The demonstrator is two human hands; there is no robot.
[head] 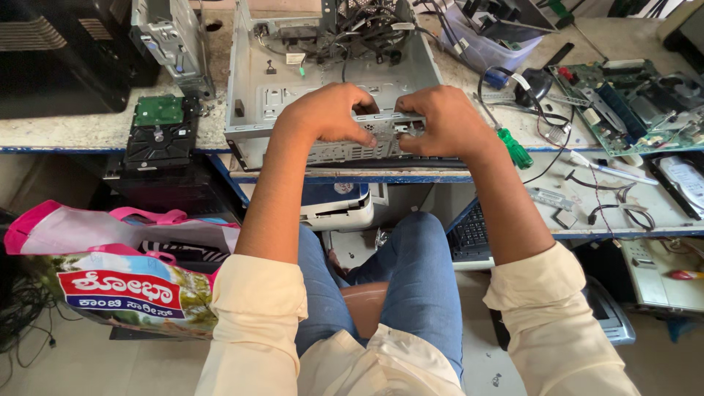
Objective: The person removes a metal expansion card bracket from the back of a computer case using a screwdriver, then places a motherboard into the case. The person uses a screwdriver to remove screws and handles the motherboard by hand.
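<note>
An open grey computer case point(253, 95) lies on the workbench in front of me, with a tangle of black cables point(363, 29) at its far end. My left hand point(330, 114) and my right hand point(440, 121) both grip a perforated metal bracket point(389, 126) at the case's near edge, fingers curled over it. My thumbs press close together near the bracket's middle. Part of the bracket is hidden under my fingers.
A hard drive point(159, 125) lies left of the case. A green-handled screwdriver point(513, 147), a circuit board point(634, 99), loose cables and another drive point(682, 180) sit to the right. A pink bag point(110, 271) stands by my left knee; a keyboard point(469, 231) is under the bench.
</note>
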